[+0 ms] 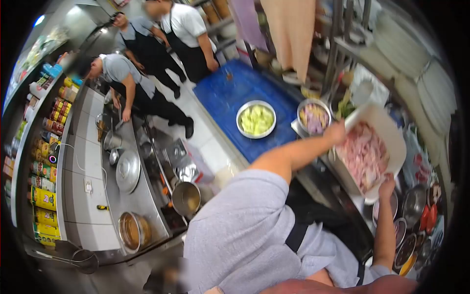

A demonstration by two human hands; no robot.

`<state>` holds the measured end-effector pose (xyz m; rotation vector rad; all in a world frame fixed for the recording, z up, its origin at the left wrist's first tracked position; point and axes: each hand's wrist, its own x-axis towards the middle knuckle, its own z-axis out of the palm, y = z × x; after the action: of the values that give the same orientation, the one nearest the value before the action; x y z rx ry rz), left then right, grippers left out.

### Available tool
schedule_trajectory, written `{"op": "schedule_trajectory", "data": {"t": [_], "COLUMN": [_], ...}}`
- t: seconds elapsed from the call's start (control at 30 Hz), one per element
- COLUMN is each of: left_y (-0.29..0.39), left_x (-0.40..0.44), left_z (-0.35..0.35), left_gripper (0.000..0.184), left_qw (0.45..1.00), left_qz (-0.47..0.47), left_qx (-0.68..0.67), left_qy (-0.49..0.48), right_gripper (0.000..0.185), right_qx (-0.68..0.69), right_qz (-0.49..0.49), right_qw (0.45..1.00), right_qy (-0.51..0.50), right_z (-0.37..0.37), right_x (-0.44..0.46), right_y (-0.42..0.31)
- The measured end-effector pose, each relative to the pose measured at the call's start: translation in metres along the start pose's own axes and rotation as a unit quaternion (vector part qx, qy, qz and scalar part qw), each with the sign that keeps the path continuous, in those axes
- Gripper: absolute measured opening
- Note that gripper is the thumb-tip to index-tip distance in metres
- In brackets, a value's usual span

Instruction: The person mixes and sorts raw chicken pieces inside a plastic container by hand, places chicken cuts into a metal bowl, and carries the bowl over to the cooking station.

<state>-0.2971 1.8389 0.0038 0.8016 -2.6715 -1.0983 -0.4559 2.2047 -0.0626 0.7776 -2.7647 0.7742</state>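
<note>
A white plastic tub (395,134) full of pale pink raw meat pieces (364,154) is tilted in front of me on the right. My left hand (336,132) is closed on its left rim. Lower down, my right hand (387,187) grips the near corner of the same tub. Just beyond my left hand stands a metal bowl (329,109) of chopped purple and yellowish pieces. A round metal bowl (238,122) of cut light-green vegetable sits on a blue board (215,93).
Several bowls (415,203) crowd the right counter beside my right arm. Three people in dark aprons (134,90) stand across the aisle. On the left are a pot (186,198), a metal lid (128,171), a brown-filled pot (133,230) and shelves of cans (44,198).
</note>
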Motion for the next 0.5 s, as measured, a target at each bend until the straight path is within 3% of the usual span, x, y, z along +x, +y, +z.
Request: {"op": "schedule_trajectory", "data": {"t": [0.13, 0.23, 0.33, 0.4, 0.5], "left_y": [-0.009, -0.014, -0.013, -0.008, -0.005], "left_x": [0.006, 0.007, 0.009, -0.002, -0.01], "left_z": [-0.001, 0.008, 0.007, -0.01, -0.015], "left_gripper": [0.042, 0.035, 0.041, 0.036, 0.034], "left_qw": [0.999, 0.994, 0.996, 0.994, 0.994], "left_qz": [0.032, 0.08, 0.044, 0.024, 0.02], "left_qx": [-0.032, -0.048, -0.069, -0.103, -0.109], "left_qy": [0.016, 0.051, 0.043, -0.019, -0.005], "right_gripper": [0.035, 0.031, 0.034, 0.036, 0.041], "right_qx": [0.09, 0.083, 0.046, 0.053, 0.048], "right_qz": [0.021, 0.045, 0.04, 0.051, 0.066], "right_qw": [0.996, 0.995, 0.998, 0.997, 0.996], "right_qy": [-0.007, -0.01, -0.026, -0.016, -0.038], "right_z": [-0.005, -0.025, -0.021, -0.022, -0.025], "right_x": [0.001, -0.003, -0.003, -0.004, -0.004], "right_y": [-0.008, -0.036, -0.03, -0.04, -0.034]}}
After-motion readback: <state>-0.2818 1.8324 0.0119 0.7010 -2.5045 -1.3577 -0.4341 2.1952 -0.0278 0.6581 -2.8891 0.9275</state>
